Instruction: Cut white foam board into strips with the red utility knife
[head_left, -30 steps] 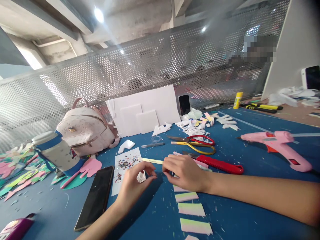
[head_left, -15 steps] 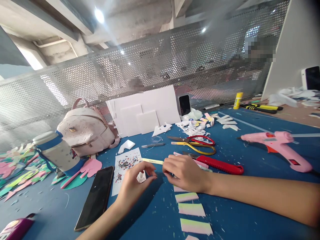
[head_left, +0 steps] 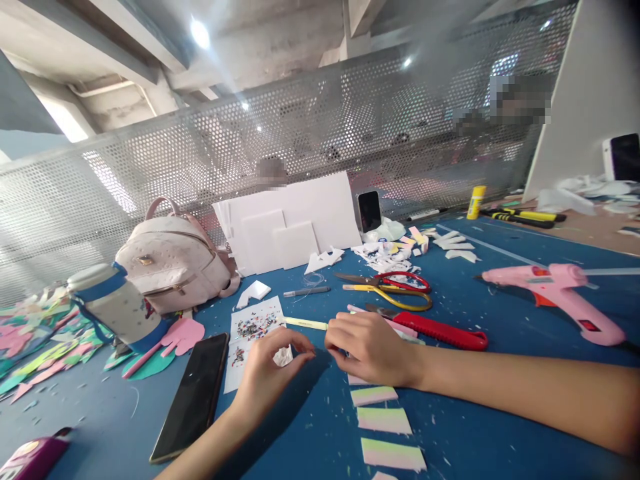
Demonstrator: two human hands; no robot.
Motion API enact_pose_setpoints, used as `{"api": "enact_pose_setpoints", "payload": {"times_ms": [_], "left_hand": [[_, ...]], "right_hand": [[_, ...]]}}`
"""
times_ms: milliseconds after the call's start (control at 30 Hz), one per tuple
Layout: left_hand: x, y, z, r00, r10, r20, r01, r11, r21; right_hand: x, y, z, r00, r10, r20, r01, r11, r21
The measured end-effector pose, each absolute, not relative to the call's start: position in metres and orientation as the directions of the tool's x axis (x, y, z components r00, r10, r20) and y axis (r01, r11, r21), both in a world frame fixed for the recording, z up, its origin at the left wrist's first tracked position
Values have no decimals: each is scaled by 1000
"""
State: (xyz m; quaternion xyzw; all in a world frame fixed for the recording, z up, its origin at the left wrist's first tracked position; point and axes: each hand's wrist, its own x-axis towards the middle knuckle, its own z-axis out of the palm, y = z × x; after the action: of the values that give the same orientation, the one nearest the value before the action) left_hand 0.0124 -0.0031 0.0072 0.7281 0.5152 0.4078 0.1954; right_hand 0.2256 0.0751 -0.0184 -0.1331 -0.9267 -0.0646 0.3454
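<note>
My left hand (head_left: 273, 363) is curved above the blue table, thumb and fingertips brought together in a pinch; anything between them is too small to make out. A white crumpled piece (head_left: 283, 356) shows through the loop of its fingers. Close to its right, my right hand (head_left: 367, 350) is curled with the fingers bent under, and what they hold, if anything, is hidden. Just beyond both hands lies a pale yellow marker (head_left: 306, 323). Green-and-pink strips (head_left: 384, 420) lie in a column below my right hand. A white sheet with colourful small beads (head_left: 257, 327) is beside my left hand.
A black phone (head_left: 193, 400) lies at left, near a bottle (head_left: 117, 307) and a backpack (head_left: 173, 257). A red cutter (head_left: 440, 330), scissors (head_left: 400, 287) and a pink glue gun (head_left: 555, 290) lie at right. White boards (head_left: 320, 207) stand behind.
</note>
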Motion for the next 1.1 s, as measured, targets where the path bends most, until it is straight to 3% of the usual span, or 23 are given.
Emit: {"api": "enact_pose_setpoints", "payload": {"times_ms": [367,1100], "left_hand": [[18,-5,7,22,916,400,553,-344,759],[24,-5,-10,54,922,384,465,-364,807]], "right_hand": [[227,74,-17,-704,145,695,208,978,7],[225,76,-20,-701,127,702,121,991,-59]]}}
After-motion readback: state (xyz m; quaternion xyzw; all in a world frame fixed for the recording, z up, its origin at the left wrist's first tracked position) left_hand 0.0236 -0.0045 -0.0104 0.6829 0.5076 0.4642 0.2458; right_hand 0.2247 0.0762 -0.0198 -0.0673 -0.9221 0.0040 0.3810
